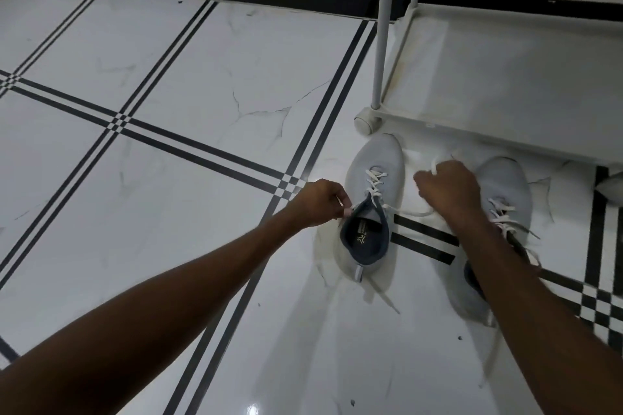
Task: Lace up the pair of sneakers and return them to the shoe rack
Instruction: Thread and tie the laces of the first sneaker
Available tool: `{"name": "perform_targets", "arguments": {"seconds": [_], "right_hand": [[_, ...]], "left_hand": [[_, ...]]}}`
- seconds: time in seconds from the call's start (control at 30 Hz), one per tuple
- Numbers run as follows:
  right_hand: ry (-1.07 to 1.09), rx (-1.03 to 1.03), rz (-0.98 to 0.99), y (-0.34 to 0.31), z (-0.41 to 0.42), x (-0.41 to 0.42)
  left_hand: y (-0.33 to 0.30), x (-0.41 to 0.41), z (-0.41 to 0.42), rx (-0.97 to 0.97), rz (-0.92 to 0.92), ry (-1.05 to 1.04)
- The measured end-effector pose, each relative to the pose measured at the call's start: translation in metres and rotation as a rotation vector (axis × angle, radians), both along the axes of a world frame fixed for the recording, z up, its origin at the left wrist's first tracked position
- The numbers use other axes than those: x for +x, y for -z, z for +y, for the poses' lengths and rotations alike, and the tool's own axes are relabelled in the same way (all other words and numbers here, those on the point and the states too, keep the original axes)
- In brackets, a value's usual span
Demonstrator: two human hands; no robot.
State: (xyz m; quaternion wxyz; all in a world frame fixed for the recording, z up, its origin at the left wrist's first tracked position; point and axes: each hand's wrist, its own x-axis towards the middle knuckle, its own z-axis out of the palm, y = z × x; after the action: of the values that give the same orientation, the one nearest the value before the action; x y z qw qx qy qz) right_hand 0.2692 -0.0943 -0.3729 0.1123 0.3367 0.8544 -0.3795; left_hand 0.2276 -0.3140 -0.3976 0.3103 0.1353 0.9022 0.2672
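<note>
Lacing step, left sneaker (371, 209) on the floor by the shoe rack (505, 84). Your left hand (320, 200) pinches one lace end at the collar; your right hand (450, 189) is fisted on the other lace (409, 212), pulled sideways. Right sneaker (505, 192) sits under your forearm, apparently laced but untied. Next: cross the ends above the tongue, keeping tension even.

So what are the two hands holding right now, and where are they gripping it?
The left hand pinches the collar edge of the left sneaker. The right hand is closed on that sneaker's white lace, near its free end.
</note>
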Motion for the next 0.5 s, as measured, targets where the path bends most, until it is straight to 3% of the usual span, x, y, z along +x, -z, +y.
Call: {"name": "perform_targets", "arguments": {"seconds": [0.1, 0.17, 0.27, 0.43, 0.5], "right_hand": [[-0.135, 0.465, 0.032, 0.015, -0.024, 0.019], [-0.218, 0.564, 0.157, 0.023, -0.037, 0.027], [-0.236, 0.31, 0.106, 0.031, -0.047, 0.032], [-0.215, 0.114, 0.104, 0.035, -0.041, 0.034], [-0.239, 0.096, 0.11, 0.037, -0.042, 0.032]], "left_hand": [[-0.004, -0.003, 0.003, 0.008, -0.02, -0.054], [-0.011, -0.005, 0.007, 0.05, -0.11, -0.117], [-0.024, -0.012, 0.018, 0.026, -0.134, -0.064], [-0.041, -0.014, 0.03, -0.504, 0.35, 0.203], [-0.04, -0.004, 0.035, -0.655, 0.447, 0.26]]}}
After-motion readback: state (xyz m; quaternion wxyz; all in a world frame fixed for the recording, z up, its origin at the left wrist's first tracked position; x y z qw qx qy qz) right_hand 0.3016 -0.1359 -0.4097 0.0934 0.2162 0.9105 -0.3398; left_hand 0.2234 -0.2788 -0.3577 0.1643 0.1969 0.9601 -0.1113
